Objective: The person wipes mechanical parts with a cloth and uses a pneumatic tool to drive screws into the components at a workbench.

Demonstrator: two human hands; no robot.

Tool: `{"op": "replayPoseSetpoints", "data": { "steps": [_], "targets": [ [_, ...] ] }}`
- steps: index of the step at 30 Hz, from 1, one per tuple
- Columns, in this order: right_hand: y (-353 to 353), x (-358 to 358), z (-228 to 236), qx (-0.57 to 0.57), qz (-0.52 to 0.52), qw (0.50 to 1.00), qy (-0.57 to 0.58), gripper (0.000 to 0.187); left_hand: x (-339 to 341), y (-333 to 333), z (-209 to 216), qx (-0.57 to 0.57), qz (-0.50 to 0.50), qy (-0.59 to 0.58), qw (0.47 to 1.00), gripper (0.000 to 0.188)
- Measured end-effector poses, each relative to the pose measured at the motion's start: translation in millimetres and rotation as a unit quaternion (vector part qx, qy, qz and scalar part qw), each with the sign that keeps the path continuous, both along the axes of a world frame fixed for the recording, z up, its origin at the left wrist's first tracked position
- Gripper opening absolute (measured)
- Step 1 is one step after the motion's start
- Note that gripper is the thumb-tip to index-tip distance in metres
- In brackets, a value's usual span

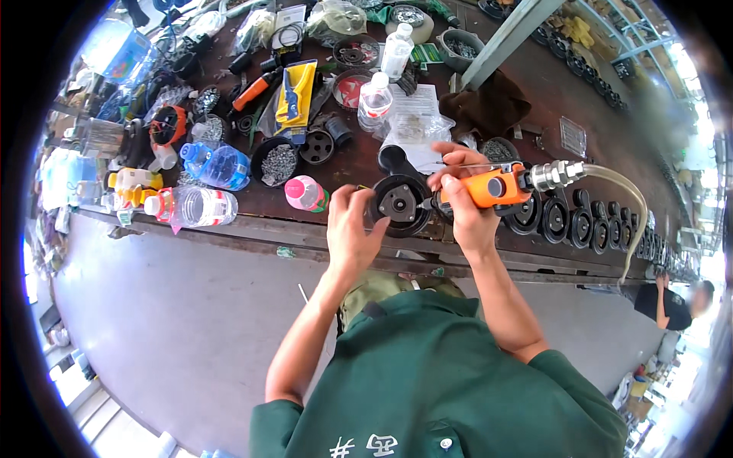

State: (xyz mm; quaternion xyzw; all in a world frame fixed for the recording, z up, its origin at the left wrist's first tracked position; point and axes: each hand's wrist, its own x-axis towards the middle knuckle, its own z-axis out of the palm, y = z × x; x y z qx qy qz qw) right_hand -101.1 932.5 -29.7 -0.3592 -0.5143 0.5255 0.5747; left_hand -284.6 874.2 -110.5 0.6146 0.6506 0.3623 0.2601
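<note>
A black round housing with a short arm (398, 204) lies at the front of the dark bench, its grey metal centre plate facing up. My left hand (353, 233) is closed on its left rim, fingers curled and thumb near the lower edge. My right hand (472, 210) grips an orange air screwdriver (489, 188), held sideways with its tip toward the plate. Whether the tip touches a screw is too small to tell. A silver fitting (556, 175) joins the tool to a clear yellowish hose (640, 206).
Similar black housings (556, 221) line the bench's front edge to the right. A black bowl of screws (276, 162), a pink-capped bottle (305, 193) and a lying clear bottle (200, 206) are on the left. A metal post (511, 42) rises behind. Another person (672, 305) stands far right.
</note>
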Motion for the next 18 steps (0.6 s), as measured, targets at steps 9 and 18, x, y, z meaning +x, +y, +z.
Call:
{"op": "replayPoseSetpoints", "data": {
  "steps": [9, 18],
  "targets": [
    [9, -4, -11, 0.171, -0.048, 0.979, -0.105, 0.030, 2, 31, 12, -0.024, -0.121, 0.165, 0.979, 0.064],
    [3, -10, -27, 0.020, -0.025, 0.999, 0.030, 0.022, 1, 46, 25, -0.075, -0.162, 0.215, 0.960, 0.053]
  ]
}}
